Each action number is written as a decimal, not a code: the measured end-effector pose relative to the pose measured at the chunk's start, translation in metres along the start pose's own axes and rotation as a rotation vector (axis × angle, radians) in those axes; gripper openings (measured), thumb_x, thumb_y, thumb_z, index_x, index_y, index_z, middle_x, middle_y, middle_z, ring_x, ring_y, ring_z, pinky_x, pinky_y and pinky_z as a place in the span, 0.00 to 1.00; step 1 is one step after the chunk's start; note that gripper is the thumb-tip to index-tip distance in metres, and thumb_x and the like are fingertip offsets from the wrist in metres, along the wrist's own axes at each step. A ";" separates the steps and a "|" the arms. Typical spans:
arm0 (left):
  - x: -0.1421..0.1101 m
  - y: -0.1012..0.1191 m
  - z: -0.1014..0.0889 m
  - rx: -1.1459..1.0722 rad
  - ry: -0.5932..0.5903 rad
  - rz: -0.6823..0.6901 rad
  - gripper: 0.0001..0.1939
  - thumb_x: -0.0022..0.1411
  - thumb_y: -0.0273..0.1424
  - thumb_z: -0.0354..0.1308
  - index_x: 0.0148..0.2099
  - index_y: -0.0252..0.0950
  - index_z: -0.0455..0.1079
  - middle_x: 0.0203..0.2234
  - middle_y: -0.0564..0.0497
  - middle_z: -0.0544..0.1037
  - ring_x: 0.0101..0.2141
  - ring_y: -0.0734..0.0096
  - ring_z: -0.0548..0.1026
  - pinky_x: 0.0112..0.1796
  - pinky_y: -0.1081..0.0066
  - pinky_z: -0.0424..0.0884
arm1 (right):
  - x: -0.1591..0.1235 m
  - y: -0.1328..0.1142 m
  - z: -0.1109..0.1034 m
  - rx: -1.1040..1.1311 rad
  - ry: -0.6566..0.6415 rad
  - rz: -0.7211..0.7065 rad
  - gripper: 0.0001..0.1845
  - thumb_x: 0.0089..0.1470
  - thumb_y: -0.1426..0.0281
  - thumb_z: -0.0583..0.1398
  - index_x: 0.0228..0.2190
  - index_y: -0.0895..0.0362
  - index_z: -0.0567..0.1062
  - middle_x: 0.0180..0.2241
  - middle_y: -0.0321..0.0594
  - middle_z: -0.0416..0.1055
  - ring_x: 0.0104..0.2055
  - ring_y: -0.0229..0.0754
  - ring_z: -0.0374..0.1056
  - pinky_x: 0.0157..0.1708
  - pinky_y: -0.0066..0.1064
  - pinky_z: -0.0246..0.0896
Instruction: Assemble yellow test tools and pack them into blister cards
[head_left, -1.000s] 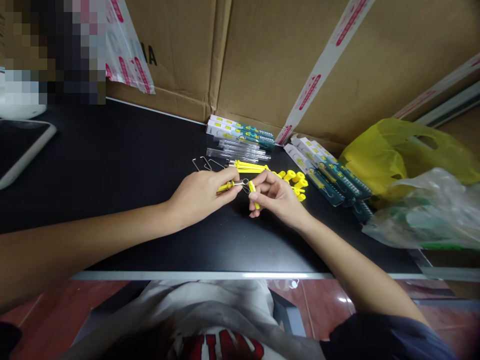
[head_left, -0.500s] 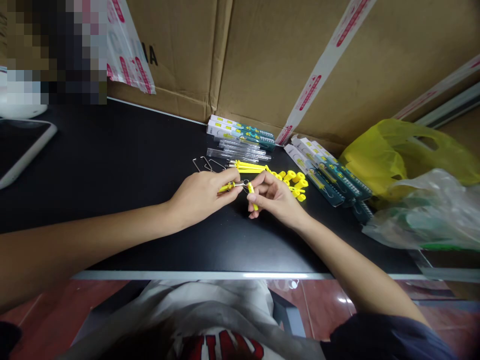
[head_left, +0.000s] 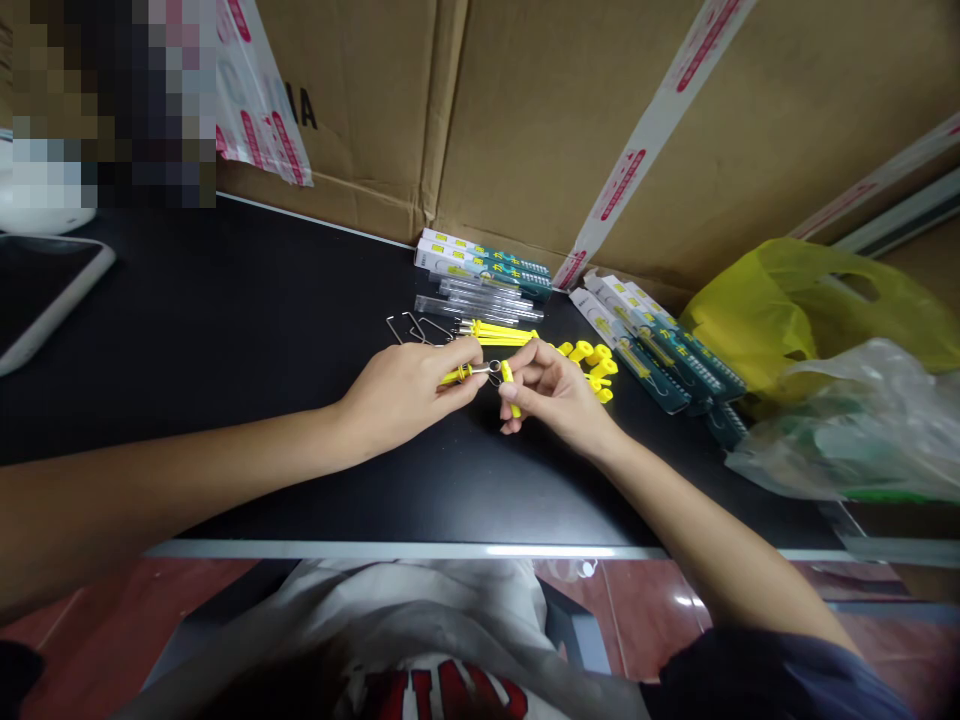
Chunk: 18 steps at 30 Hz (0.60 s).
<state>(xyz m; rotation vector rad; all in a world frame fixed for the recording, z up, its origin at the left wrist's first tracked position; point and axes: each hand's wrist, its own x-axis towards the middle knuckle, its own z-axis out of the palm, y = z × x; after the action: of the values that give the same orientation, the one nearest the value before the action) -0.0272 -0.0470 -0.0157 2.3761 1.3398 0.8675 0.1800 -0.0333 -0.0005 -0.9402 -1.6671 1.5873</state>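
My left hand (head_left: 401,390) pinches a thin yellow rod with a metal ring at its tip (head_left: 463,373) above the black table (head_left: 225,330). Facing it, my right hand (head_left: 555,392) is closed on a short yellow plastic piece (head_left: 510,384), which meets the ring between my fingertips. Just behind my hands lie more yellow rods (head_left: 499,334), a small heap of yellow plastic caps (head_left: 592,362) and bent metal wire hooks (head_left: 412,328).
Packaged sets in teal and white card with clear tubes (head_left: 484,275) and a second stack (head_left: 656,340) lie at the back. Cardboard boxes (head_left: 525,110) wall the rear. A yellow bag (head_left: 795,300) and a clear bag (head_left: 862,420) sit right; a white tablet (head_left: 45,290) left.
My hands stay almost still; my right hand has shifted slightly and turned the yellow piece against the ring.
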 end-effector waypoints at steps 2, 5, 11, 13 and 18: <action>0.000 0.000 0.000 0.003 -0.001 -0.004 0.11 0.66 0.39 0.50 0.39 0.38 0.69 0.22 0.56 0.74 0.20 0.75 0.67 0.24 0.74 0.54 | 0.000 0.000 0.000 0.004 -0.013 0.005 0.21 0.48 0.62 0.69 0.33 0.56 0.63 0.19 0.26 0.70 0.19 0.32 0.69 0.20 0.23 0.69; 0.000 0.001 0.000 0.012 -0.002 -0.007 0.11 0.66 0.39 0.50 0.39 0.38 0.69 0.22 0.55 0.73 0.21 0.74 0.68 0.24 0.74 0.54 | 0.000 0.000 0.000 0.001 -0.029 0.013 0.21 0.48 0.62 0.69 0.33 0.56 0.63 0.19 0.26 0.70 0.20 0.32 0.69 0.20 0.23 0.69; 0.000 0.002 0.000 0.002 -0.006 -0.012 0.11 0.66 0.38 0.51 0.39 0.38 0.69 0.21 0.56 0.72 0.20 0.76 0.66 0.24 0.74 0.53 | 0.000 0.000 0.000 0.001 -0.028 0.014 0.20 0.48 0.63 0.69 0.33 0.56 0.63 0.19 0.26 0.69 0.20 0.31 0.69 0.21 0.23 0.70; 0.000 0.001 0.000 0.002 -0.010 -0.017 0.11 0.66 0.38 0.51 0.40 0.38 0.69 0.22 0.56 0.72 0.20 0.76 0.66 0.24 0.74 0.53 | 0.000 0.000 0.000 -0.003 -0.031 0.014 0.20 0.48 0.63 0.69 0.33 0.56 0.63 0.19 0.25 0.69 0.19 0.31 0.69 0.20 0.22 0.70; 0.000 0.001 0.000 0.009 -0.014 -0.025 0.11 0.66 0.39 0.50 0.40 0.38 0.70 0.22 0.56 0.72 0.21 0.75 0.67 0.25 0.74 0.53 | 0.000 0.001 0.000 -0.004 -0.027 0.003 0.21 0.48 0.63 0.69 0.33 0.56 0.62 0.18 0.25 0.68 0.19 0.31 0.69 0.20 0.22 0.69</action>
<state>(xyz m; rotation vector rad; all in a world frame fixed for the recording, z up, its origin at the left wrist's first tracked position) -0.0269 -0.0476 -0.0157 2.3627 1.3674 0.8389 0.1796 -0.0335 -0.0020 -0.9272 -1.6888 1.6062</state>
